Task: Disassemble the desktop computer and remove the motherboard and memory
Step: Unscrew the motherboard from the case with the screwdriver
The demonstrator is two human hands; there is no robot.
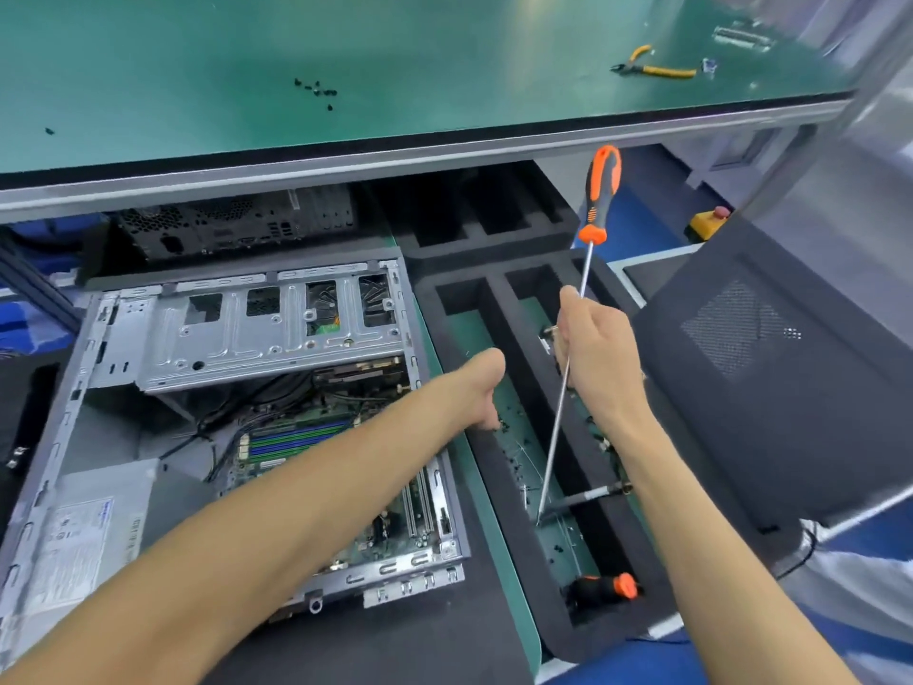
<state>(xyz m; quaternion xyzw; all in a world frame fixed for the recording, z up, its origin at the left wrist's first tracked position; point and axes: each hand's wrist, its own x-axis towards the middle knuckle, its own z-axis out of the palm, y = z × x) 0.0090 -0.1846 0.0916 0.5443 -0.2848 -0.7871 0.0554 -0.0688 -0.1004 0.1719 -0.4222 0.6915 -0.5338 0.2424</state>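
Your two bare forearms are entering from the bottom of the frame and reaching up toward its centre. Your left hand [477, 388] is extending over the right edge of the open computer case [237, 412], with its fingers curling downward at the left slot of the black foam tray [499, 289]; whether they are pinching anything is not discernible. Your right hand [595, 348] is rising just right of centre, with the fingers clamping around the bare metal shaft of a long screwdriver [600, 190]. The orange-and-black handle is pointing up toward the table edge, and the tip is reaching down into the tray's right slot. A second orange-handled tool [605, 588] is lying at the lower end of that slot.

The case is lying on its side in the left half of the frame. The motherboard [316, 457] is still sitting inside it, partly hidden by your left forearm, with the blue and green memory slots [296, 437] showing at centre left. A silver drive cage [276, 333] is spanning the upper part of the case. The power supply [84, 526] at lower left is carrying a white label, but its print is too blurred to read.

Loose black screws [316, 89] are lying on the green table [197, 66] at upper centre, and yellow-handled pliers [652, 65] at upper right.
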